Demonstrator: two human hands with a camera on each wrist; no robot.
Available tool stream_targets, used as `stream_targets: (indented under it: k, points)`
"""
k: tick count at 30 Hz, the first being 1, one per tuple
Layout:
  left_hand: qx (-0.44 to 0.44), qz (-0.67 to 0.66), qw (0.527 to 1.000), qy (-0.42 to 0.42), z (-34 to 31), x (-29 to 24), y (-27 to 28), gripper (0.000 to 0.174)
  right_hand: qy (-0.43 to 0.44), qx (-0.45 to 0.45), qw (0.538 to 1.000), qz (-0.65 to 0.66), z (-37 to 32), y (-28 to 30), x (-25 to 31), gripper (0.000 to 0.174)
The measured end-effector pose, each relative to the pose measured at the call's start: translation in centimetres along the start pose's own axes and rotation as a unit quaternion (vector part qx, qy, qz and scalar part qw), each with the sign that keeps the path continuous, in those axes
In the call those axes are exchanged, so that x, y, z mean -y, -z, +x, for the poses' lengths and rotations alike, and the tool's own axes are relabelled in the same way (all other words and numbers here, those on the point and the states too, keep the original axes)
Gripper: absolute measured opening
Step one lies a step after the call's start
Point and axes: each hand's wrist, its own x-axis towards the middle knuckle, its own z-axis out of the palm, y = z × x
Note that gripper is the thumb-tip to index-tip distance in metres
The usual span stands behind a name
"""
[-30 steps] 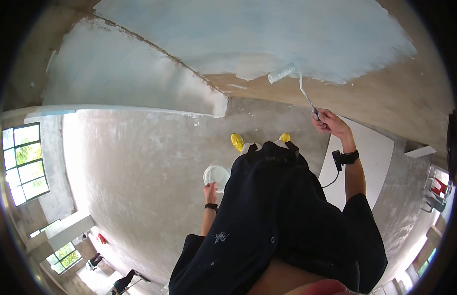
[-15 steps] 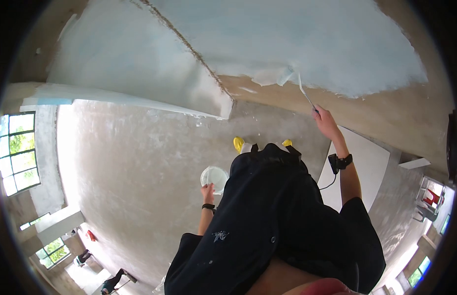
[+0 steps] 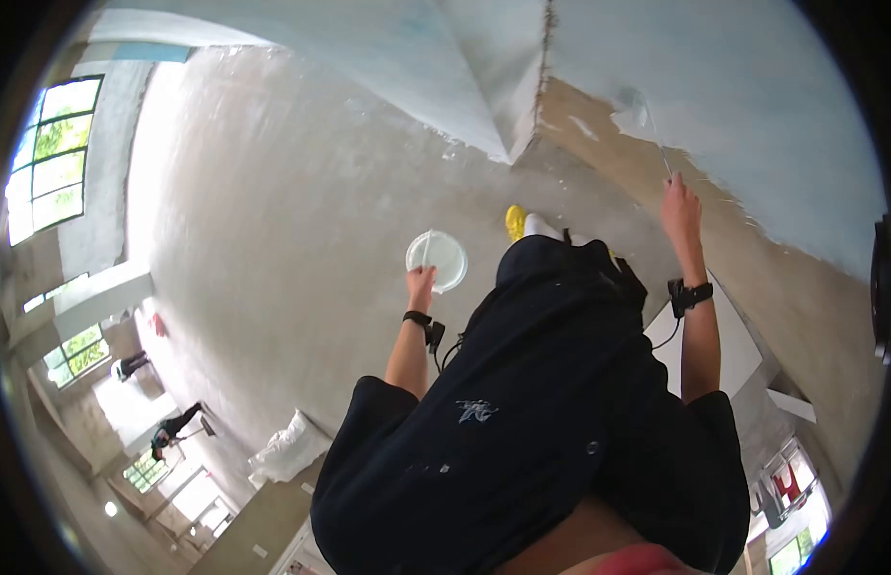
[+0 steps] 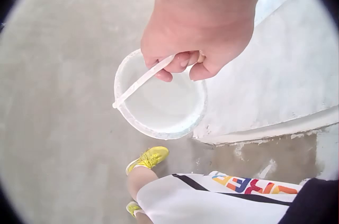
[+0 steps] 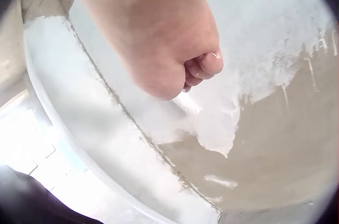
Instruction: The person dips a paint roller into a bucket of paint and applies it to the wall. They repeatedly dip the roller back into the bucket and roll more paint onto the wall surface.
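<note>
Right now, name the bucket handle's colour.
White; the handle shows best in the left wrist view.

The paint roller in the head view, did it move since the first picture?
Yes. The paint roller has moved sideways, closer to the rough brown corner seam, which can't move.

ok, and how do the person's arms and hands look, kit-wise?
Left hand and right hand are bare, no gloves. Loose, short black sleeves end around the elbows. Each wrist wears a black strap with a small black box and thin dark cable. No legible markings.
</note>
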Motion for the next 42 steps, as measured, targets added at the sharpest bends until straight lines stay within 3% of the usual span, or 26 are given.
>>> stream_targets:
  k: [8,17,19,24,29,31,32,34,38,42]
  points:
    - [-0.021,0.017,0.999,0.031,1.5,-3.1,0.7,0.010,-0.011,-0.026,0.999,0.024,2.9,-5.4,3.1,0.015]
    - [0.012,0.049,0.998,0.030,3.3,-3.7,2.0,0.006,-0.157,-0.034,0.987,0.013,-5.4,-0.3,-4.2,0.013]
    - [0.024,0.048,0.998,0.023,3.9,-3.7,1.9,0.006,-0.191,0.007,0.981,0.020,-5.9,-0.7,-5.9,0.011]
    - [0.017,0.047,0.999,0.020,3.8,-4.8,2.4,0.006,-0.068,-0.034,0.995,0.063,-2.6,-6.0,-3.8,0.017]
    - [-0.005,0.033,0.999,-0.001,3.8,-5.1,2.5,0.007,-0.036,0.015,0.998,0.040,4.6,-11.7,2.9,0.024]
    - [-0.022,0.033,0.999,0.008,4.1,-4.6,2.7,0.007,0.036,-0.080,0.996,0.029,6.4,-13.9,4.8,0.021]
    - [-0.029,0.022,0.999,0.009,4.4,-4.2,2.8,0.007,0.036,-0.084,0.995,0.030,7.0,-14.2,5.3,0.021]
    - [-0.031,0.026,0.999,0.011,4.2,-4.2,3.4,0.008,0.002,0.008,0.998,0.054,7.7,-14.1,6.1,0.030]
    - [-0.042,0.039,0.998,0.019,4.7,-3.2,4.0,0.008,-0.005,-0.019,0.998,0.059,5.5,-14.0,2.7,0.030]
    - [-0.019,0.033,0.999,0.024,5.2,-1.9,4.5,0.008,-0.084,-0.031,0.996,0.007,0.6,-11.5,-2.8,0.029]
